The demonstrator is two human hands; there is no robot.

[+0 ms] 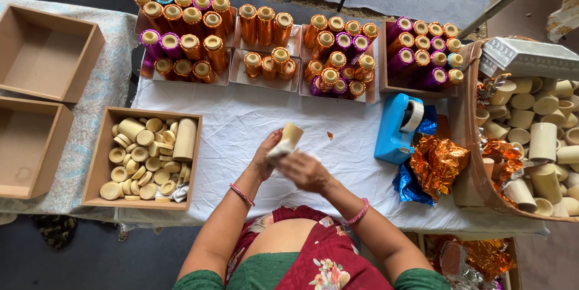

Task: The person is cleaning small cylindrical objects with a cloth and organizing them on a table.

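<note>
Head view looks straight down on a desk (253,121) spread with a white cloth, where both hands meet near the middle of its near edge. The left hand (264,158) has its grip clamped on a pale cream tube (291,135), holding it tilted with the open end up and away from the body. The right hand (306,170) presses a small white cloth (278,152) against the lower part of the tube, fingers curled over it. At the left edge sits a wooden box (96,169) filled with bare cream tubes and flat round caps. Along the far edge stand shallow trays (265,76) packed with upright tubes wrapped in orange, copper and purple foil. To the right of the hands a blue tape dispenser (397,128) stands beside crumpled orange and blue foil sheets (437,163). At the right edge a large brown bin (470,145) holds many more bare tubes. Two empty wooden boxes (42,54) rest off the left side on a patterned cloth.
</note>
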